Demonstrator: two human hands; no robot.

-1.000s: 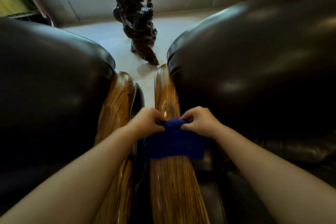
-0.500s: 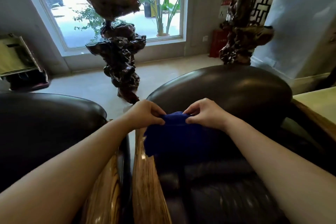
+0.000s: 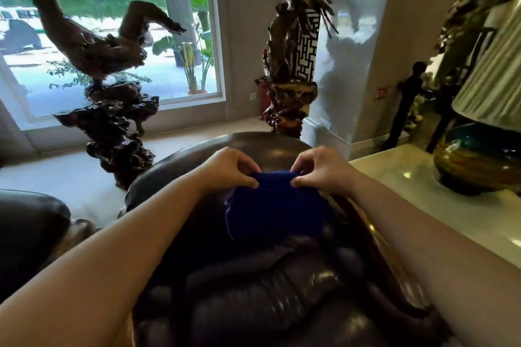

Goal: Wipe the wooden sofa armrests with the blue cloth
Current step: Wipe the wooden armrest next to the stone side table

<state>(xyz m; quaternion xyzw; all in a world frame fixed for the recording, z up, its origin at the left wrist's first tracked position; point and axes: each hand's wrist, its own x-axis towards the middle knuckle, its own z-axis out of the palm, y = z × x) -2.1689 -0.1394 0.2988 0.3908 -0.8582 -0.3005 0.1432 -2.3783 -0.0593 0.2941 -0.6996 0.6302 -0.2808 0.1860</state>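
Observation:
The blue cloth (image 3: 275,205) hangs in the air over the dark leather sofa seat (image 3: 267,304). My left hand (image 3: 229,170) pinches its top left edge and my right hand (image 3: 320,167) pinches its top right edge, so the cloth droops between them. The sofa's right wooden armrest (image 3: 375,231) shows only as a thin glossy strip beside my right forearm. The left armrests are hidden under my left forearm.
A second dark leather sofa (image 3: 28,222) sits at the left. Two dark carved root sculptures (image 3: 112,121) (image 3: 290,93) stand on the floor ahead by the window. A pale side table (image 3: 423,205) at the right carries a lamp (image 3: 479,158).
Both hands lifted the cloth off the left wooden armrest and carried it rightward over the sofa seat. The view swung up and to the right, bringing the side table and lamp into sight.

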